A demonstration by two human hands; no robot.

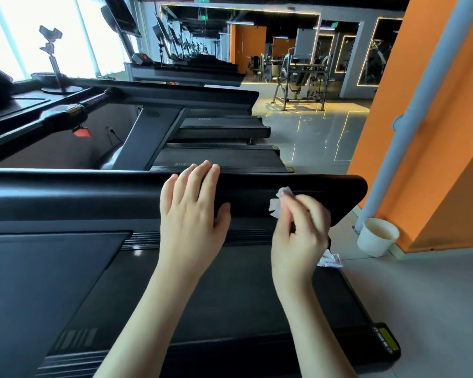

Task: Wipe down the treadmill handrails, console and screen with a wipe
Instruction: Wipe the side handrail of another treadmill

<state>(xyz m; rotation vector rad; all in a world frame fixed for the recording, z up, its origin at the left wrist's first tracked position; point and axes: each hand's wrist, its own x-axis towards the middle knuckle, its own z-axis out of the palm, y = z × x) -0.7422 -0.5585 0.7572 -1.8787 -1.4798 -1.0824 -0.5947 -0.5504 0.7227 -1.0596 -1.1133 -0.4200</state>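
Both hands are at the rail: left hand (191, 211) lies flat and relaxed on the handrail (93, 192), right hand (298, 230) pinches a scrunched wipe (277, 203) against its side, near the end. So I'm on the handrail step, with console and screen still to come, I reckon. Next I'd drag the wipe along with steady pressure. Rail's glossy black, belt (230, 296) below. Gym room, orange wall (434, 132), cup (377, 237) on the floor, wrapper (329, 260) by the deck edge.

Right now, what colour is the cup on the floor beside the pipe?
The cup is white, pale beige inside; the head view shows it.
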